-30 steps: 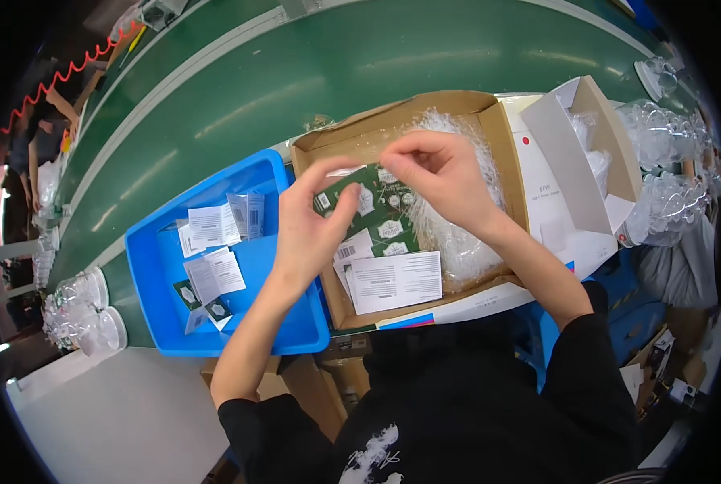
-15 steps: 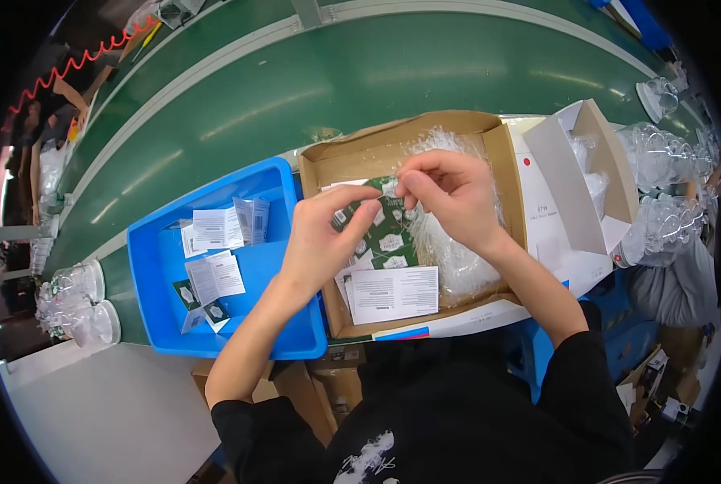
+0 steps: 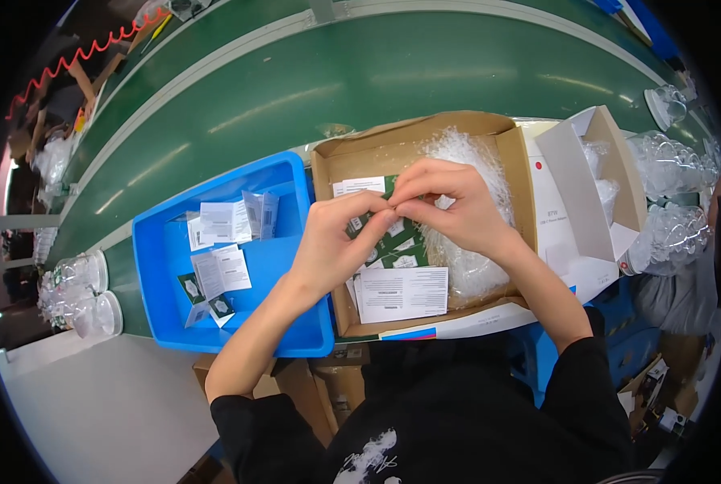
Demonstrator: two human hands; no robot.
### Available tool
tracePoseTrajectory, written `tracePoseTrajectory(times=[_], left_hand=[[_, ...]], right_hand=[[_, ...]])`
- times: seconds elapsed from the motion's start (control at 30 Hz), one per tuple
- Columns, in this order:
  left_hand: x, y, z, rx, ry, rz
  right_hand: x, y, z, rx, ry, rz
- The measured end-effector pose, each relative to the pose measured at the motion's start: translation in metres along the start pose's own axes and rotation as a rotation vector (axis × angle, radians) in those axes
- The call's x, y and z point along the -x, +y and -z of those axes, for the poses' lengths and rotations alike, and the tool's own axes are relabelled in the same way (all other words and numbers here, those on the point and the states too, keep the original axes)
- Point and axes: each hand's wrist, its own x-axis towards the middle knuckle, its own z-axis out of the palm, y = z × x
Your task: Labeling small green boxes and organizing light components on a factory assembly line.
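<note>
My left hand (image 3: 328, 242) and my right hand (image 3: 455, 203) meet fingertip to fingertip over a cardboard tray (image 3: 359, 151). Thumb and forefinger are pinched on each side, and whatever lies between them is too small to make out. Green printed cards (image 3: 405, 256) are under the hands, partly covered by them. Nearer to me lies a white printed leaflet (image 3: 403, 294) on top of other papers. A heap of thin clear plastic strands (image 3: 477, 266) fills the tray's right part, beneath my right hand.
Left of the tray stands a blue plastic bin (image 3: 276, 266) with folded leaflets (image 3: 223, 222) and small green cards inside. On the right, an opened white box (image 3: 574, 173) holds clear wrapped pieces. Clear domed items (image 3: 671, 153) crowd the far right; others (image 3: 78, 290) stand left. A green worktop (image 3: 296, 89) stretches behind.
My hands have come together, the fingertips now touching where a gap was before. The left thumb and forefinger have closed. The whole view has shifted slightly.
</note>
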Motion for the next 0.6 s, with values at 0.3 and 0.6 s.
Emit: tracePoseTrajectory(times=[0.3,0.6], left_hand=[[-0.001,0.004,-0.002,0.095,0.061,0.135],[0.002,-0.003,-0.005,0.045,0.074,0.127]], right_hand=[[0.000,0.009,0.003,0.123,0.188,0.047],[-0.001,0.005,0.001,0.246,0.203,0.109]])
